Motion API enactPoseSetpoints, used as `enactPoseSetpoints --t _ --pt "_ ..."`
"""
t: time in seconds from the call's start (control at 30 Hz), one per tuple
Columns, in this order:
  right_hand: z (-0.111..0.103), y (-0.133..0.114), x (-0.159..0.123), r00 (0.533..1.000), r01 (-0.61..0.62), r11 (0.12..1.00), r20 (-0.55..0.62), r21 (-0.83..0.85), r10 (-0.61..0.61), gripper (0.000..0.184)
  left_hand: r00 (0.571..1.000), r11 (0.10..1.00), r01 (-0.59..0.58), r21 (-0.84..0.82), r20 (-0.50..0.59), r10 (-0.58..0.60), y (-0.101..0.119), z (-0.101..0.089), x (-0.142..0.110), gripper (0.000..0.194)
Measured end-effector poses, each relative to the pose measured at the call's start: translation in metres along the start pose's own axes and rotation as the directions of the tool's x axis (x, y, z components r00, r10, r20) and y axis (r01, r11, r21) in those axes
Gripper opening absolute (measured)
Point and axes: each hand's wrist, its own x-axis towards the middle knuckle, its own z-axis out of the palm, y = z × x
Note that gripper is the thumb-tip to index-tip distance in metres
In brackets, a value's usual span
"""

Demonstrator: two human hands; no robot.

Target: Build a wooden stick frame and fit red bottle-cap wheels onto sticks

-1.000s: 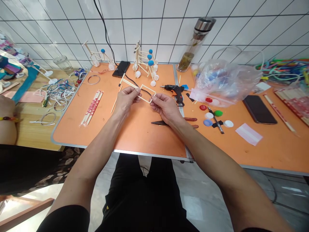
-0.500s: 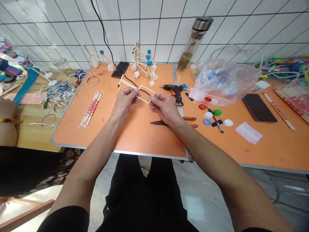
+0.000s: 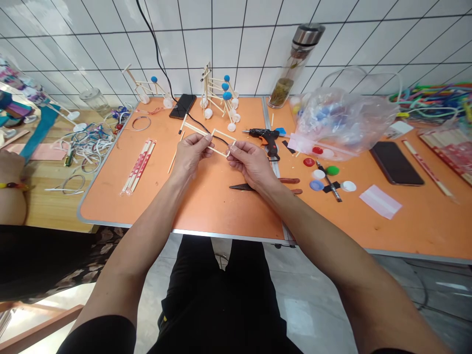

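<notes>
A small frame of pale wooden sticks (image 3: pixel 220 152) is held between my two hands above the orange table. My left hand (image 3: pixel 192 153) pinches its left part, where sticks reach out past the fingers. With closed fingertips, my right hand (image 3: pixel 248 161) grips the frame's right corner. Pliers with red-brown handles (image 3: pixel 241 187) lie under my right wrist, partly hidden by it. Behind that hand rests a black glue gun (image 3: pixel 271 140). Toward the wall stands a stick model with blue and white caps (image 3: pixel 218 96), and a smaller stick model (image 3: pixel 147 88) is to its left.
Wrapped chopsticks (image 3: pixel 139 167) lie left. A phone (image 3: pixel 183 106), a glass bottle (image 3: pixel 291 73) and a plastic bag (image 3: pixel 341 120) sit toward the wall. Coloured bottle caps (image 3: pixel 332 170), a craft knife (image 3: pixel 329 182) and another phone (image 3: pixel 397 163) lie right. A co-worker's arm (image 3: pixel 12 189) is far left.
Almost nothing differs. The view has shifted very slightly, while both hands keep the same hold on the stick frame.
</notes>
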Motion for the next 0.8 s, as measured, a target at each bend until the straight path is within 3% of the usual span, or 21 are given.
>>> enactPoseSetpoints --t 0.47,0.8 --pt "0.0011 -0.0016 -0.0007 1.000 -0.030 0.999 -0.008 0.033 0.030 0.073 0.999 0.999 0.034 -0.015 -0.015 -0.034 -0.0013 -0.0022 0.0013 0.036" --pt "-0.0001 -0.0019 -0.0011 0.999 -0.036 0.999 0.012 0.000 0.036 0.067 1.000 0.999 0.027 -0.019 0.000 -0.028 -0.0014 -0.0024 0.0010 0.033"
